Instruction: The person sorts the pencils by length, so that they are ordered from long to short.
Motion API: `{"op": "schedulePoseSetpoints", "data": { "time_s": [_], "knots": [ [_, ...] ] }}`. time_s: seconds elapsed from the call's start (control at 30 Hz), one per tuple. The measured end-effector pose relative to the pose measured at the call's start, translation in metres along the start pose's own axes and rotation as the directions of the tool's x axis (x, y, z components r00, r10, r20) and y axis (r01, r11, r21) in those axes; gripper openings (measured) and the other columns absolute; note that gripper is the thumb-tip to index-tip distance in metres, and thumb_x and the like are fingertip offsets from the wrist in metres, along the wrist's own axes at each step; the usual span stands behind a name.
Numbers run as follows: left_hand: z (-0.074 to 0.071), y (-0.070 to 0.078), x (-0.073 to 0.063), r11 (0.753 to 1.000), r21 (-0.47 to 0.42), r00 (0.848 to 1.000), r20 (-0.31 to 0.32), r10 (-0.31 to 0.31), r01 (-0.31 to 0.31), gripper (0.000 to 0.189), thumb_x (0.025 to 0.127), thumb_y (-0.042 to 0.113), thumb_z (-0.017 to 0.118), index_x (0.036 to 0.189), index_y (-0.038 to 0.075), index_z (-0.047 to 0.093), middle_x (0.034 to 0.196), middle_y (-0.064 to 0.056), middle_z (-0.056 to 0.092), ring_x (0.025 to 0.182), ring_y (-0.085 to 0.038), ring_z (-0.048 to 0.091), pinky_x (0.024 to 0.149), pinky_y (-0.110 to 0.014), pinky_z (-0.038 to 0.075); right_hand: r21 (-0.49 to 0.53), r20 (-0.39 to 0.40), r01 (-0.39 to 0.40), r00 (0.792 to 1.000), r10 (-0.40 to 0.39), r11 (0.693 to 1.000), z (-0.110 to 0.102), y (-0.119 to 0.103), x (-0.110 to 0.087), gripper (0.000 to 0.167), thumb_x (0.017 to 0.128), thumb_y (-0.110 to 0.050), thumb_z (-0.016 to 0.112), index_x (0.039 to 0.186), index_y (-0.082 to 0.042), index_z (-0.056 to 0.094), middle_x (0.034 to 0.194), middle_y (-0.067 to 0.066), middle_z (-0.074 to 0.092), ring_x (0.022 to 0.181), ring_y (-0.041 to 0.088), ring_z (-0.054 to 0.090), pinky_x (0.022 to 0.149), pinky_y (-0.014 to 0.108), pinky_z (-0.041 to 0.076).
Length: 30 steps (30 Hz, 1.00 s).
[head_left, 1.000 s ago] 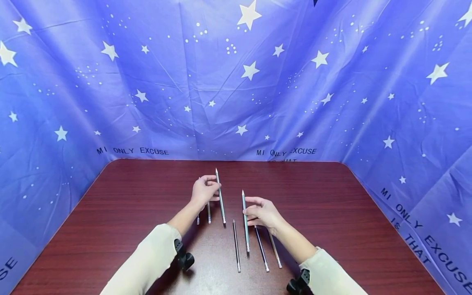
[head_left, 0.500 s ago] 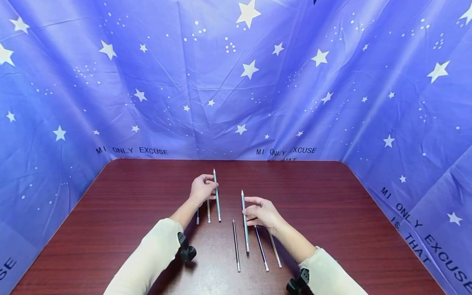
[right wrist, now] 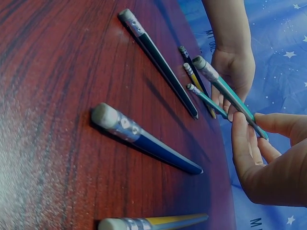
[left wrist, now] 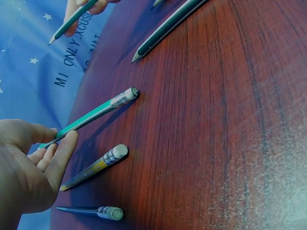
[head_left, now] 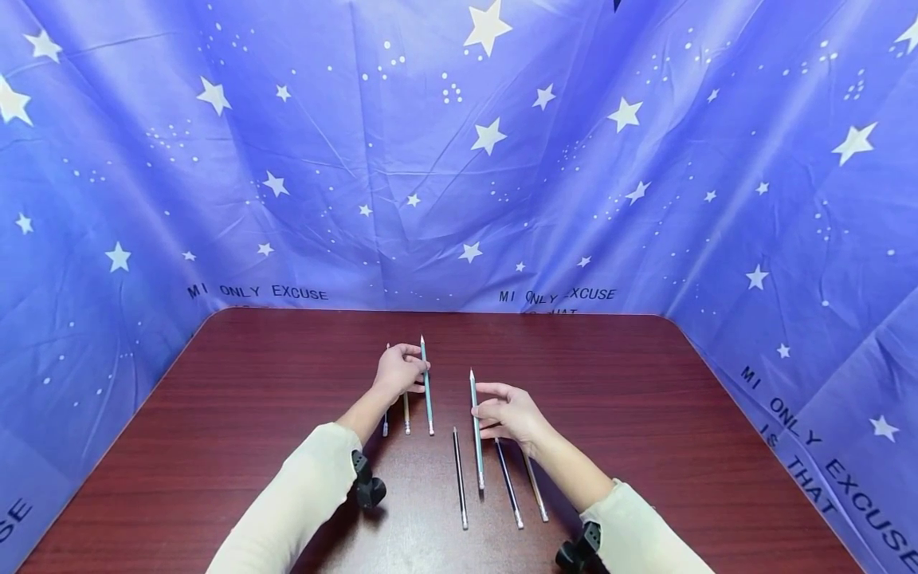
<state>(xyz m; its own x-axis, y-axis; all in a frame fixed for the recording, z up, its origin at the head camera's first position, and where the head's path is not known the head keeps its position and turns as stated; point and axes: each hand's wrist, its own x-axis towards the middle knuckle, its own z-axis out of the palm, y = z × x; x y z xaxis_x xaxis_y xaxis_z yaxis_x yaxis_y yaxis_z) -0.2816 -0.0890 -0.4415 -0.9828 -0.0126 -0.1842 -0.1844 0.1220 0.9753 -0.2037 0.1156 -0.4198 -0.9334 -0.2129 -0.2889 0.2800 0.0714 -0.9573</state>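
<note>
Left grip [head_left: 398, 371] pinches teal pencil [head_left: 429, 408], right grip [head_left: 516, 416] pinches second teal pencil [head_left: 478, 445]; black pencil [head_left: 460, 478] on surface [head_left: 287, 359], left of right grip.

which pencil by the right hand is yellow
The rightmost pencil in the head view; the dark blue pencil, the teal pencil in the right hand and the black pencil aren't yellow.

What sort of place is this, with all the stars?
Probably a small filming booth: starry blue cloth hangs along the far side and both sides of a reddish-brown table, and black devices, likely cameras, are worn at both wrists. What lies beyond the cloth doesn't show.
</note>
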Motion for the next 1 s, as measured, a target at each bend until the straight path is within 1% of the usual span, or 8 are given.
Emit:
{"op": "schedulePoseSetpoints", "data": {
  "time_s": [0.17, 0.4, 0.47, 0.6, 0.8, 1.0],
  "knots": [
    [0.002, 0.0, 0.003, 1.0, 0.012, 1.0, -0.003, -0.005, 0.005, 0.033, 0.087, -0.002, 0.052, 0.12, -0.003, 0.05, 0.103, -0.024, 0.066, 0.058, -0.014, 0.059, 0.051, -0.027, 0.057, 0.003, 0.0, -0.003, 1.0, 0.003, 1.0, -0.001, 0.0, 0.0, 0.055, 0.079, 0.0, 0.063, 0.131, 0.004, 0.047, 0.079, 0.003, 0.063, 0.06, 0.01, 0.061, 0.06, 0.025, 0.058],
    [0.005, -0.001, 0.007, 0.997, 0.078, 1.0, -0.015, -0.019, 0.02, 0.029, 0.088, -0.001, 0.054, 0.117, -0.002, 0.052, 0.098, -0.02, 0.069, 0.059, -0.014, 0.059, 0.052, -0.028, 0.057, 0.006, 0.002, -0.005, 1.0, 0.005, 1.0, 0.0, 0.002, 0.0, 0.056, 0.079, -0.001, 0.063, 0.132, 0.004, 0.046, 0.078, 0.002, 0.063, 0.06, 0.011, 0.061, 0.06, 0.026, 0.058],
    [0.005, -0.001, 0.008, 0.996, 0.089, 1.0, -0.013, -0.017, 0.019, 0.028, 0.088, -0.001, 0.054, 0.116, -0.002, 0.052, 0.098, -0.02, 0.069, 0.058, -0.014, 0.059, 0.052, -0.028, 0.057, 0.004, 0.003, -0.003, 1.0, 0.003, 1.0, 0.0, 0.002, -0.001, 0.056, 0.079, -0.001, 0.063, 0.132, 0.005, 0.046, 0.078, 0.002, 0.062, 0.06, 0.01, 0.061, 0.06, 0.026, 0.058],
    [0.006, -0.001, 0.01, 0.995, 0.095, 1.0, -0.012, -0.021, 0.022, 0.028, 0.087, -0.002, 0.055, 0.115, -0.004, 0.052, 0.095, -0.021, 0.069, 0.057, -0.014, 0.059, 0.052, -0.03, 0.057, 0.002, 0.004, 0.004, 1.0, -0.004, 1.0, -0.002, 0.002, -0.001, 0.055, 0.08, 0.0, 0.063, 0.132, 0.005, 0.045, 0.079, 0.001, 0.063, 0.06, 0.01, 0.06, 0.06, 0.026, 0.058],
    [0.007, -0.002, 0.011, 0.995, 0.093, 0.999, -0.032, -0.025, 0.028, 0.03, 0.083, -0.003, 0.061, 0.112, -0.006, 0.053, 0.088, -0.018, 0.068, 0.056, -0.014, 0.06, 0.052, -0.031, 0.058, -0.002, 0.003, 0.014, 1.0, -0.014, 1.0, -0.003, 0.002, -0.001, 0.055, 0.08, 0.0, 0.062, 0.132, 0.006, 0.045, 0.081, 0.002, 0.064, 0.061, 0.01, 0.06, 0.06, 0.025, 0.058],
    [0.008, 0.0, 0.01, 0.996, 0.087, 0.999, -0.035, -0.034, 0.037, 0.029, 0.083, -0.004, 0.06, 0.111, -0.007, 0.053, 0.089, -0.021, 0.068, 0.054, -0.014, 0.06, 0.051, -0.031, 0.058, -0.002, -0.007, 0.015, 1.0, -0.015, 1.0, -0.003, 0.0, -0.002, 0.053, 0.08, 0.0, 0.063, 0.131, 0.005, 0.047, 0.083, 0.006, 0.066, 0.061, 0.011, 0.06, 0.061, 0.027, 0.058]
  ]
}}
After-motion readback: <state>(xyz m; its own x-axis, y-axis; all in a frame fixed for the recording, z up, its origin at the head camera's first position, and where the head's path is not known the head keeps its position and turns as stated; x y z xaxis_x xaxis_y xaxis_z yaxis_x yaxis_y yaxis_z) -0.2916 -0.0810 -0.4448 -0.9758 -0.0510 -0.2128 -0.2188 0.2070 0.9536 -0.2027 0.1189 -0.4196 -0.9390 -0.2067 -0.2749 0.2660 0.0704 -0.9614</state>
